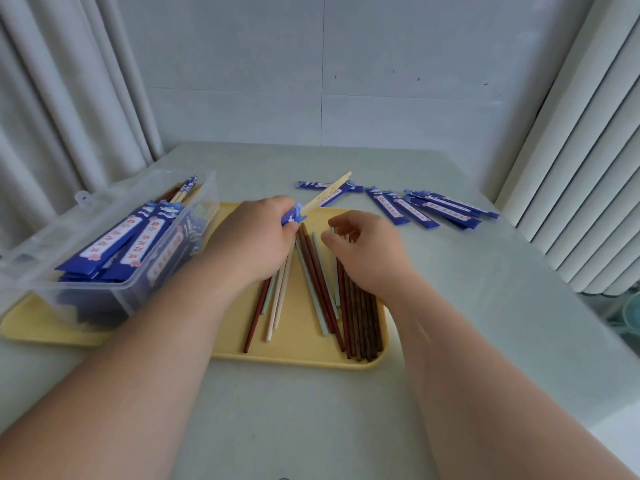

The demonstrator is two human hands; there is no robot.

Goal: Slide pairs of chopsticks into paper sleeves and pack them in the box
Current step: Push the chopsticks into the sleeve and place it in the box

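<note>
My left hand [256, 233] grips a blue paper sleeve [290, 216] with a pale wooden pair of chopsticks [327, 192] sticking out of it up and to the right. My right hand [360, 251] hovers with curled fingers over the loose chopsticks [322, 292] on the yellow tray [301, 355]; it holds nothing that I can see. The loose chopsticks are dark red, brown, pale green and cream. A clear plastic box [114, 282] at the left holds several sleeved pairs [114, 244].
Several empty blue sleeves [426, 207] lie scattered on the pale table [485, 306] behind and to the right of the tray. The box stands on the tray's left end, lid open behind. Curtains hang at both sides, a wall at the back.
</note>
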